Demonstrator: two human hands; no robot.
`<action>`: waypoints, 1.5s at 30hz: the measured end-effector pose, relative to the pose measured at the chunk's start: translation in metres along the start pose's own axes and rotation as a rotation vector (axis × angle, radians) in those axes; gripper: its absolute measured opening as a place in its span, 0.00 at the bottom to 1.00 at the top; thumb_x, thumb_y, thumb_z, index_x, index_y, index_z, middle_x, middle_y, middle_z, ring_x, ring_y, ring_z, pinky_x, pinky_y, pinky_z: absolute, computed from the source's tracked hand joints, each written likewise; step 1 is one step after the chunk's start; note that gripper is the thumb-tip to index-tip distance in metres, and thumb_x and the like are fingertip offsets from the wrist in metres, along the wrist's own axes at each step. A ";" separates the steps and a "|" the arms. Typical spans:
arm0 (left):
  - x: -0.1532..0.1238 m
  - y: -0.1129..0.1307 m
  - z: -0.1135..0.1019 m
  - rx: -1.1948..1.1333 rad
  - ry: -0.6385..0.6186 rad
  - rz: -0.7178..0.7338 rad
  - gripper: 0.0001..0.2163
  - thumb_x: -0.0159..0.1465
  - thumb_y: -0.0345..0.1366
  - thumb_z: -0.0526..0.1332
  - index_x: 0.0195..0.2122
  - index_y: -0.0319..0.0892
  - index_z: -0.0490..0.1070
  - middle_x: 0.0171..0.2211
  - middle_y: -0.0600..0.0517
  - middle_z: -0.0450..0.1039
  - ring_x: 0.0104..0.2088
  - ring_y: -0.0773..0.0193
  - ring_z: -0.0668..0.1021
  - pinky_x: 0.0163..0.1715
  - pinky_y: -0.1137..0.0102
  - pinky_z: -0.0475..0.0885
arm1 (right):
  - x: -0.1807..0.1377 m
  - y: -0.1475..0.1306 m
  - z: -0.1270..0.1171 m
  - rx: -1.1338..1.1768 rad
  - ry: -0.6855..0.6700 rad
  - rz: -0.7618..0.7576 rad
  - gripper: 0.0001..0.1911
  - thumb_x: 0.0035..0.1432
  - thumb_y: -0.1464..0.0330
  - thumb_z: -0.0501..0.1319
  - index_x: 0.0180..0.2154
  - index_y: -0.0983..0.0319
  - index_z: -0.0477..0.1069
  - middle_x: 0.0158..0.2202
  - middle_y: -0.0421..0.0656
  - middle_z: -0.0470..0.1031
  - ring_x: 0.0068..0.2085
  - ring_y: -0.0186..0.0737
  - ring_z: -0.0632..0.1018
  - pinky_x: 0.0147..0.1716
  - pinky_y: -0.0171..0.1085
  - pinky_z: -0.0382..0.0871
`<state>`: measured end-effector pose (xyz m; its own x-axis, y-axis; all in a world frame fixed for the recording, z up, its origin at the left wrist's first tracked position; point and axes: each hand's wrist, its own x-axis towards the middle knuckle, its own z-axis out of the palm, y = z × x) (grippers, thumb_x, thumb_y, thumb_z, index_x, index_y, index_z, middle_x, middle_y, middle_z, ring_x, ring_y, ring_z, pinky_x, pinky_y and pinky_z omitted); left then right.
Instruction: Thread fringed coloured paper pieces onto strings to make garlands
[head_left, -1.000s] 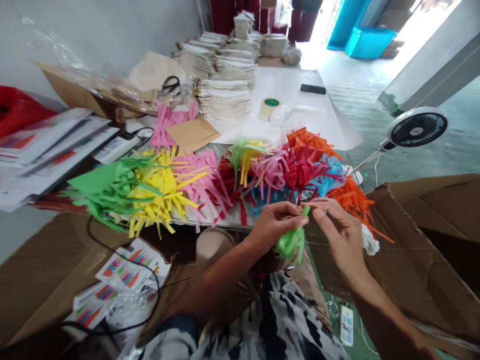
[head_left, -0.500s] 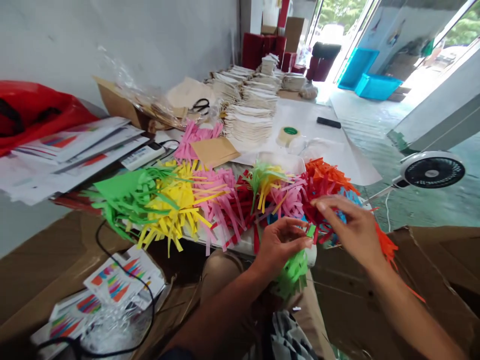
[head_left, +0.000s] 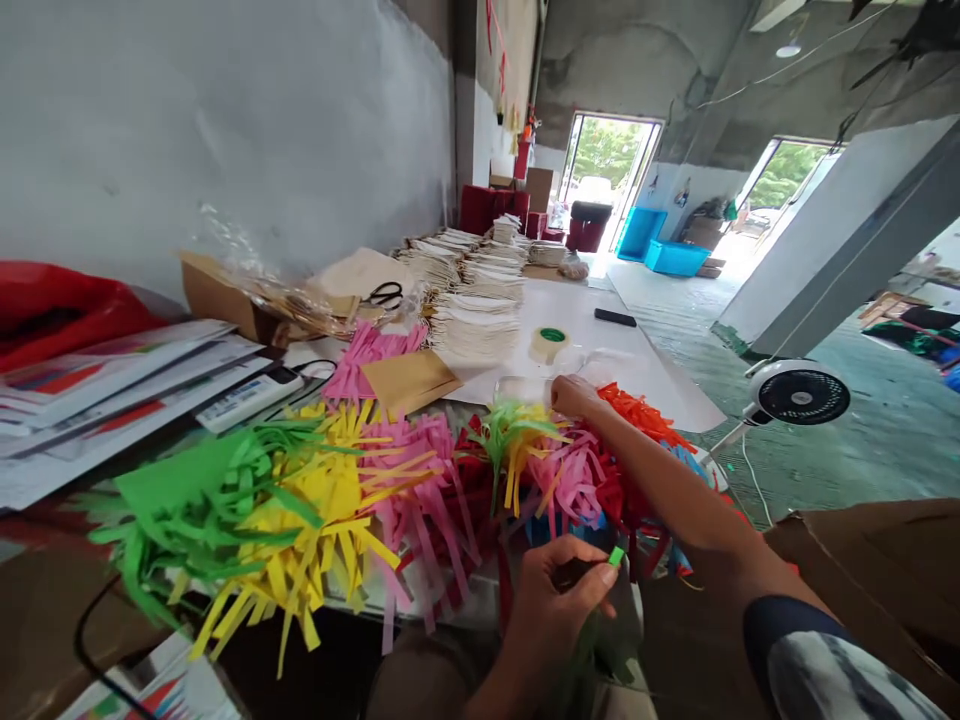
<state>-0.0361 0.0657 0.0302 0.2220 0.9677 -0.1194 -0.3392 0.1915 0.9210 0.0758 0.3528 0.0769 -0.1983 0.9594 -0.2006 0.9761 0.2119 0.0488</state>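
Note:
My left hand (head_left: pixel 551 600) is closed in a pinch on the folded top of a green paper tassel (head_left: pixel 616 556); its fringe hangs below, mostly hidden in shade behind the hand. My right hand (head_left: pixel 576 396) reaches over the table to a clear plastic tray (head_left: pixel 517 389). Its fingers curl downward at the tray's right side, and what they hold, if anything, is hidden. Between the hands lie fringed paper tassels: green and yellow (head_left: pixel 517 435), pink (head_left: pixel 566 465) and orange (head_left: pixel 645 415). Farther left are larger bunches of pink (head_left: pixel 416 470), yellow (head_left: pixel 307 510) and green (head_left: pixel 217 490) fringe.
A tape roll (head_left: pixel 550 343), a black phone-like object (head_left: pixel 615 317) and stacked pale paper bundles (head_left: pixel 476 325) are on the white-covered table. A brown envelope (head_left: pixel 410 382), scissors (head_left: pixel 385 294) and a power strip (head_left: pixel 249 398) lie left. A fan (head_left: pixel 799 392) stands right.
My right hand has moved forward from beside the tassel to the plastic tray. My left hand keeps its pinch on the green tassel. The head view has tilted up, showing more of the room.

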 end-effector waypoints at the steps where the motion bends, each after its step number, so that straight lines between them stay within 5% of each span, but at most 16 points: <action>1: -0.001 0.001 -0.001 0.009 -0.001 -0.007 0.14 0.60 0.46 0.71 0.32 0.38 0.81 0.20 0.53 0.74 0.22 0.67 0.73 0.28 0.72 0.62 | 0.000 0.000 0.003 0.001 -0.008 -0.001 0.21 0.70 0.59 0.65 0.59 0.62 0.72 0.58 0.50 0.75 0.54 0.48 0.79 0.52 0.50 0.78; 9: 0.003 0.004 0.001 0.036 0.005 0.033 0.16 0.58 0.48 0.73 0.29 0.38 0.79 0.20 0.52 0.73 0.23 0.66 0.75 0.29 0.71 0.64 | -0.012 -0.004 0.006 0.062 0.031 0.019 0.22 0.70 0.59 0.65 0.59 0.62 0.72 0.58 0.50 0.75 0.54 0.48 0.79 0.52 0.51 0.78; 18: 0.001 0.002 0.005 0.049 0.058 0.103 0.15 0.57 0.47 0.74 0.28 0.39 0.79 0.18 0.54 0.72 0.22 0.67 0.72 0.29 0.71 0.62 | -0.056 0.015 -0.021 0.336 0.286 -0.020 0.20 0.70 0.59 0.64 0.58 0.61 0.72 0.58 0.49 0.75 0.53 0.46 0.80 0.52 0.51 0.79; 22: 0.000 0.008 0.006 0.031 0.087 0.126 0.14 0.58 0.46 0.73 0.27 0.39 0.78 0.19 0.54 0.72 0.23 0.68 0.70 0.29 0.72 0.62 | -0.101 0.015 -0.031 0.499 0.427 -0.073 0.12 0.69 0.63 0.64 0.49 0.64 0.77 0.46 0.45 0.81 0.45 0.41 0.81 0.48 0.43 0.78; 25: -0.004 0.011 0.005 0.063 0.087 0.161 0.13 0.59 0.44 0.72 0.28 0.39 0.78 0.20 0.55 0.72 0.24 0.69 0.71 0.30 0.73 0.64 | -0.158 0.014 -0.020 0.634 0.489 -0.154 0.11 0.66 0.67 0.62 0.47 0.62 0.79 0.37 0.40 0.82 0.39 0.38 0.81 0.42 0.36 0.76; 29: -0.015 0.015 0.004 0.128 0.048 0.219 0.12 0.60 0.45 0.72 0.30 0.40 0.78 0.21 0.55 0.73 0.24 0.68 0.73 0.29 0.72 0.66 | -0.241 0.016 0.017 0.967 0.508 -0.205 0.14 0.62 0.59 0.67 0.45 0.61 0.83 0.39 0.42 0.85 0.39 0.41 0.83 0.42 0.39 0.77; 33: -0.023 0.016 0.006 0.200 0.019 0.313 0.10 0.62 0.42 0.70 0.31 0.41 0.79 0.27 0.54 0.76 0.27 0.68 0.74 0.32 0.72 0.69 | -0.294 0.015 0.048 1.358 0.574 -0.060 0.14 0.50 0.58 0.78 0.35 0.58 0.85 0.32 0.42 0.85 0.31 0.39 0.81 0.33 0.38 0.76; 39: -0.025 0.015 0.010 0.292 -0.014 0.430 0.07 0.65 0.38 0.68 0.31 0.42 0.81 0.32 0.52 0.78 0.31 0.66 0.76 0.36 0.71 0.71 | -0.316 0.004 0.061 1.598 0.524 0.003 0.13 0.48 0.58 0.80 0.33 0.56 0.85 0.29 0.41 0.83 0.28 0.36 0.79 0.29 0.36 0.75; 45: -0.021 0.016 0.012 0.343 -0.039 0.492 0.05 0.65 0.34 0.67 0.32 0.43 0.81 0.31 0.52 0.78 0.34 0.65 0.78 0.39 0.70 0.72 | -0.322 0.001 0.063 1.564 0.424 0.001 0.14 0.48 0.58 0.80 0.35 0.56 0.85 0.31 0.40 0.83 0.30 0.35 0.79 0.30 0.35 0.75</action>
<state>-0.0353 0.0463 0.0519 0.1495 0.9212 0.3593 -0.0982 -0.3477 0.9324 0.1459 0.0327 0.0801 0.0515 0.9953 0.0817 0.0549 0.0789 -0.9954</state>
